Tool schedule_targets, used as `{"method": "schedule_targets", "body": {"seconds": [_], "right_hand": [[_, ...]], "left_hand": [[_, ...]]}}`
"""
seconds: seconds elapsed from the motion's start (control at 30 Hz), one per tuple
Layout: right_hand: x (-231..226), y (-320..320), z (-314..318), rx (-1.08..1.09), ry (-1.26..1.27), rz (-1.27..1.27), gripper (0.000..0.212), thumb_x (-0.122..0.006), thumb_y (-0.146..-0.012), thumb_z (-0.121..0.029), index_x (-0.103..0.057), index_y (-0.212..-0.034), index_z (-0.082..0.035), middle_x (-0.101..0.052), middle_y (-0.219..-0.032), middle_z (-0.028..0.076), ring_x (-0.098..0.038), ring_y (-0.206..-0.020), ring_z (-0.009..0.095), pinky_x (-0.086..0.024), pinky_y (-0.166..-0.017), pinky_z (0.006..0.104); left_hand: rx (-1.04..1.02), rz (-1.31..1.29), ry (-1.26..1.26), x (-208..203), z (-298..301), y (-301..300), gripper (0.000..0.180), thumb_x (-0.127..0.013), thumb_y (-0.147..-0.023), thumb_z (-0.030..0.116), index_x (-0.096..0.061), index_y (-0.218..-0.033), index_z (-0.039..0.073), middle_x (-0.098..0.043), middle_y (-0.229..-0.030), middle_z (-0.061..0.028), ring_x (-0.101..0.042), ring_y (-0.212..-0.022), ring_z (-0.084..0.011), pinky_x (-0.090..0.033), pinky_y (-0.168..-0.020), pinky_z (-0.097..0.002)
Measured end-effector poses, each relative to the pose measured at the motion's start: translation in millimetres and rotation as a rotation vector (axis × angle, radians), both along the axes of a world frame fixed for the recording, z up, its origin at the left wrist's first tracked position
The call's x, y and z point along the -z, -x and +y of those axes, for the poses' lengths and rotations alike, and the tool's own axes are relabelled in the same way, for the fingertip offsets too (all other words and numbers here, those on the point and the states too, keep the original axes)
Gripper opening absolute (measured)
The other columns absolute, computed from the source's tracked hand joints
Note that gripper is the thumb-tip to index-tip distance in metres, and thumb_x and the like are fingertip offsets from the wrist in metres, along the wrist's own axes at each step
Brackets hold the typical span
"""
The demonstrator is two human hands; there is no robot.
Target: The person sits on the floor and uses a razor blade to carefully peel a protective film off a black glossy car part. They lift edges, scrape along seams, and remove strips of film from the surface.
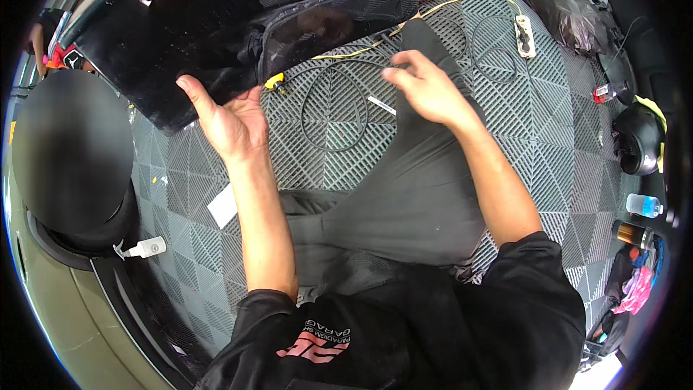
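Observation:
A large glossy black car panel (195,25) stands tilted across the upper left, with a raised ridge along its right part. My left hand (234,123) is at its lower edge, palm turned up, thumb stretched along the front. The other fingers curl at the edge, their tips partly hidden. Off to the right of the panel, above my leg, my right hand (426,90) hangs in the air. Its fingers are loosely bent, thumb and forefinger apart, with nothing visible between them. Just below the panel's edge shows a yellow connector (275,82) with a dark end.
A black cable (333,150) loops over the grey grid floor, and a yellow cord runs to a power strip (525,37). A white pump bottle (148,248) lies beside an olive car body (68,310) at left. Plastic bags (563,7) and bottles (642,206) line the right side.

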State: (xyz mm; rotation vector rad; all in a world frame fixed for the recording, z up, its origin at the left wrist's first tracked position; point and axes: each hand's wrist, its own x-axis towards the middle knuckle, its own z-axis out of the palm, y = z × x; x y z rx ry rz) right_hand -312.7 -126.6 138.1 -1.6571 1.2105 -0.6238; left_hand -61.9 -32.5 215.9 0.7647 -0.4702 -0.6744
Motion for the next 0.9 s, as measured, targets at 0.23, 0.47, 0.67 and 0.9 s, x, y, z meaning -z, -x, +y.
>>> {"method": "schedule_targets", "body": {"seconds": [0.23, 0.47, 0.67, 0.9], "right_hand": [[-5.7, 41.5, -30.4, -0.007, -0.033, -0.325, 0.043, -0.052, -0.098, -0.009, -0.054, -0.139, 0.003, -0.067, -0.104, 0.01, -0.065, -0.089, 0.015, -0.055, -0.079, 0.0311], [-18.3, 10.5, -31.3, 0.08, 0.015, -0.721, 0.028, -0.057, -0.099, 0.002, -0.06, -0.127, 0.003, -0.072, -0.108, 0.013, -0.07, -0.096, 0.017, -0.057, -0.082, 0.0296], [-17.3, -7.8, -26.6, 0.06, 0.019, -0.769, 0.03, -0.063, -0.097, 0.002, -0.063, -0.127, 0.005, -0.07, -0.11, 0.013, -0.072, -0.098, 0.02, -0.059, -0.086, 0.029], [-26.7, -7.2, -36.6, 0.121, 0.163, -0.729, 0.031, -0.071, -0.093, -0.001, -0.066, -0.123, 0.004, -0.073, -0.103, 0.009, -0.07, -0.095, 0.014, -0.058, -0.084, 0.0278]], "left_hand": [[0.025, -0.038, 0.032, -35.5, -25.1, 21.5, 0.065, -0.068, -0.096, 0.052, -0.053, -0.143, 0.011, -0.057, -0.146, -0.0108, -0.056, -0.13, -0.0373, -0.044, -0.108, -0.0639], [0.09, -0.035, 0.042, -46.8, -27.0, 24.4, 0.062, -0.067, -0.097, 0.052, -0.053, -0.143, 0.013, -0.06, -0.142, -0.0121, -0.058, -0.128, -0.0387, -0.044, -0.108, -0.0637], [0.059, -0.021, 0.041, -46.4, -25.6, 18.7, 0.064, -0.067, -0.097, 0.051, -0.051, -0.143, 0.011, -0.057, -0.145, -0.0134, -0.056, -0.13, -0.0396, -0.045, -0.107, -0.0645], [0.02, -0.01, 0.038, -43.0, -25.5, 16.5, 0.066, -0.069, -0.095, 0.051, -0.051, -0.143, 0.011, -0.056, -0.145, -0.0132, -0.054, -0.132, -0.0392, -0.043, -0.108, -0.0664]]}}
